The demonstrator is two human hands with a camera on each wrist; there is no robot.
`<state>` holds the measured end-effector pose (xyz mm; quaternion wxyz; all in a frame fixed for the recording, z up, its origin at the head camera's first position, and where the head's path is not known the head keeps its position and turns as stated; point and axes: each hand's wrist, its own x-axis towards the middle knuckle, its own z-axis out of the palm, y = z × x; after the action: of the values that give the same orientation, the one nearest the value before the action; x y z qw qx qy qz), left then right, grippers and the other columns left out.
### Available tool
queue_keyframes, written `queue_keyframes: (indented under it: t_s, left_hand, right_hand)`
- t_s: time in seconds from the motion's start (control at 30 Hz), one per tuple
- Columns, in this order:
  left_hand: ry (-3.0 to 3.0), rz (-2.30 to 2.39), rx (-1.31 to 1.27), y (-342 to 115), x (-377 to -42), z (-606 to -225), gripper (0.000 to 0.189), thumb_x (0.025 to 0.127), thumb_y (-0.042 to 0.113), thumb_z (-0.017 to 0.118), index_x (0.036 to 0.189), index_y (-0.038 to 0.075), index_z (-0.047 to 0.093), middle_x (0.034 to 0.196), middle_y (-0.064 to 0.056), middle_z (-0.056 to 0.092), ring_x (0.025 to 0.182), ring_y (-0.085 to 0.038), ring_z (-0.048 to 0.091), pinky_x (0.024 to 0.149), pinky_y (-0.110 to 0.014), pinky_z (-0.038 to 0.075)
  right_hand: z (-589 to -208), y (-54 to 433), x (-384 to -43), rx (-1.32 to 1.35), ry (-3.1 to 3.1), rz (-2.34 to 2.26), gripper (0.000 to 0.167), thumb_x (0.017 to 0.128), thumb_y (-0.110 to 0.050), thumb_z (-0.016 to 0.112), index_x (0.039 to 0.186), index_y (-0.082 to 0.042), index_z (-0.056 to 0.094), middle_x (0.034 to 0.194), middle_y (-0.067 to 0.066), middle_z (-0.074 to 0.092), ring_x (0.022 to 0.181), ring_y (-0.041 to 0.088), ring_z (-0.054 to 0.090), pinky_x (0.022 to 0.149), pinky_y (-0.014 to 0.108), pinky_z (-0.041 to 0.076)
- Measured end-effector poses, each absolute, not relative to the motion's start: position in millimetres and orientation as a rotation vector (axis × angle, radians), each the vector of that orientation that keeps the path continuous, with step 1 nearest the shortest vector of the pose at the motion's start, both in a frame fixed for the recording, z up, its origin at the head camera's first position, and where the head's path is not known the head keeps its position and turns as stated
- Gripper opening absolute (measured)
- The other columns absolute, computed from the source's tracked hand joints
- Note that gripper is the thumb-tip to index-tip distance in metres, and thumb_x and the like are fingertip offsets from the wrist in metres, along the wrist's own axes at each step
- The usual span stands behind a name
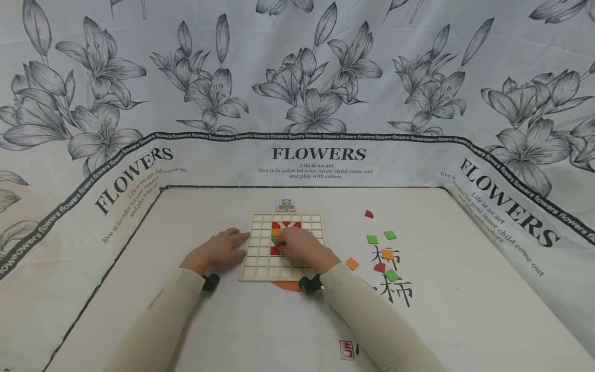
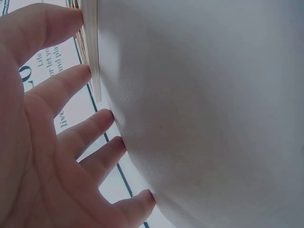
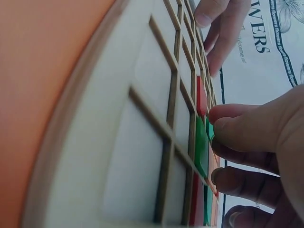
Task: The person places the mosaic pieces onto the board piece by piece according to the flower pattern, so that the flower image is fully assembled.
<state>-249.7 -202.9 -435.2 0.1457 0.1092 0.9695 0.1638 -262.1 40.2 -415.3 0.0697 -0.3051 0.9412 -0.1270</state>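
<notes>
A light wooden grid board (image 1: pixel 260 271) lies on the table with colored tiles in its middle cells. My left hand (image 1: pixel 223 249) rests at the board's left edge, fingers spread and fairly straight, thumb and index fingertip touching the board's side in the left wrist view. Over the middle of the board is my right hand (image 1: pixel 302 247), its thumb and index finger brought together at a small green tile (image 3: pixel 210 127). A red tile (image 3: pixel 201 97) and another green tile (image 3: pixel 202 147) sit in nearby cells. An orange tile (image 1: pixel 276 232) shows left of the right hand, which hides other cells.
Loose green (image 1: pixel 389 235), orange (image 1: pixel 351 264) and red tiles (image 1: pixel 369 214) lie right of the board. A small pattern card (image 1: pixel 285 204) sits behind it. An orange printed shape (image 1: pixel 287 285) shows under its front edge. Flower-printed cloth (image 1: pixel 321 170) encloses the table.
</notes>
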Motion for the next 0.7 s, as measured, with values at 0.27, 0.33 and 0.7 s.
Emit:
queue_keyframes:
  t_s: [0.27,0.33,0.7]
  left_hand:
    - [2.802,0.45,0.308,-202.3,-249.9,-436.0,0.06,0.094,0.037,0.051,0.151,0.02,0.037,0.156,-0.019,0.029,0.142,-0.041,0.03,0.114,-0.061,0.028]
    - [2.803,0.449,0.308,-202.1,-250.1,-435.9,0.061,0.094,0.037,0.051,0.151,0.02,0.037,0.156,-0.019,0.029,0.143,-0.041,0.03,0.113,-0.062,0.027]
    - [2.797,0.455,0.318,-202.4,-249.3,-435.6,0.061,0.094,0.037,0.051,0.15,0.02,0.037,0.156,-0.019,0.029,0.143,-0.041,0.029,0.114,-0.062,0.027]
  right_hand:
    - [-408.2,58.6,-264.1,-0.922,2.85,-0.367,0.021,0.095,-0.015,0.058,0.107,-0.018,0.075,0.105,-0.003,0.07,0.097,0.014,0.062,0.089,0.032,0.053]
    - [-406.5,63.5,-264.9,-0.926,2.853,-0.35,0.021,0.094,-0.014,0.058,0.107,-0.018,0.075,0.103,-0.003,0.07,0.094,0.014,0.061,0.088,0.032,0.053]
    - [-397.7,94.6,-263.7,-0.872,2.886,-0.299,0.02,0.094,-0.013,0.058,0.104,-0.017,0.075,0.103,-0.001,0.068,0.093,0.015,0.06,0.086,0.033,0.053]
